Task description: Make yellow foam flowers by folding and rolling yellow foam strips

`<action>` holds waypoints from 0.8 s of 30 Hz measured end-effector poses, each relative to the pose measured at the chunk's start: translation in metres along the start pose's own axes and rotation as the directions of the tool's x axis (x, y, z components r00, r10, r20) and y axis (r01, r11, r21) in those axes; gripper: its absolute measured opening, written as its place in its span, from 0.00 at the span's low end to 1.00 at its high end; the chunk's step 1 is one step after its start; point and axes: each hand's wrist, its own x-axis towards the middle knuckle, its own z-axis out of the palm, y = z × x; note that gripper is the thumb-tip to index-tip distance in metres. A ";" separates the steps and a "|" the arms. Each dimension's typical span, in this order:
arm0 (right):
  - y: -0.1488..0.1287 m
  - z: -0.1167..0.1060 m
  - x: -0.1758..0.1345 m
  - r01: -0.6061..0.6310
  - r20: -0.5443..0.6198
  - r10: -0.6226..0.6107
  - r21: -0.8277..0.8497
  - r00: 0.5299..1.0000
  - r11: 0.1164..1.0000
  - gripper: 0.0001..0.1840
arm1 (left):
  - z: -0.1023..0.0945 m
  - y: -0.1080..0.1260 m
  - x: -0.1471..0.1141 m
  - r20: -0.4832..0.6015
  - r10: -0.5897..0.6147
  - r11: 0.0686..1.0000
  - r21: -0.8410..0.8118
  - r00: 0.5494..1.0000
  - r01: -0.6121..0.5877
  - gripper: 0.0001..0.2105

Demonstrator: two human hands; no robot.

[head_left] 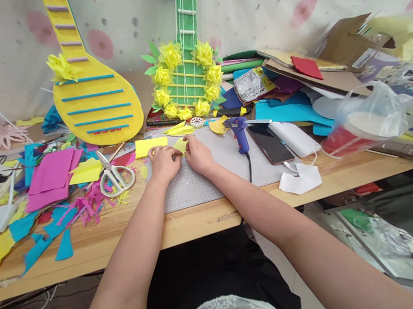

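Note:
Between my two hands is a small yellow piece of paper [180,145], held above a grey cutting mat [189,191]. The fingers of my left hand [164,162] are bent and pinch its left side. My right hand [197,154] grips the right edge with thumb and fingers together. Just behind my left hand lies a yellow paper rectangle [151,146]. To the right, a blue glue gun [240,136] stands on the mat, with a yellow scrap [218,126] beside it. White-handled scissors [116,178] rest left of my left hand.
A yellow paper lute shape [99,106] and a green one with yellow flowers [187,81] lean at the back. Magenta sheets [53,176] and blue scraps [64,245] litter the left. A phone [271,143], white power bank [295,138] and bagged cup [362,124] occupy the right.

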 end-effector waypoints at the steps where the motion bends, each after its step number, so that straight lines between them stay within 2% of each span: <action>1: -0.001 0.000 0.000 0.001 0.007 -0.001 -0.011 1.000 1.000 0.22 | 0.001 0.001 0.000 -0.008 -0.002 1.000 0.004 1.000 0.002 0.09; 8: -0.004 -0.004 -0.003 0.041 0.035 -0.040 -0.043 0.999 0.998 0.18 | 0.006 0.005 0.002 -0.065 -0.061 0.997 0.037 0.996 0.063 0.07; 15: -0.003 -0.002 -0.005 0.083 0.035 -0.079 -0.106 0.996 0.991 0.17 | 0.007 0.008 0.003 -0.071 -0.125 0.991 0.039 0.990 0.128 0.06; 24: 0.005 0.000 -0.004 0.068 0.042 -0.065 -0.072 0.997 0.995 0.23 | 0.008 0.003 0.003 -0.042 -0.161 0.987 -0.003 0.986 0.161 0.11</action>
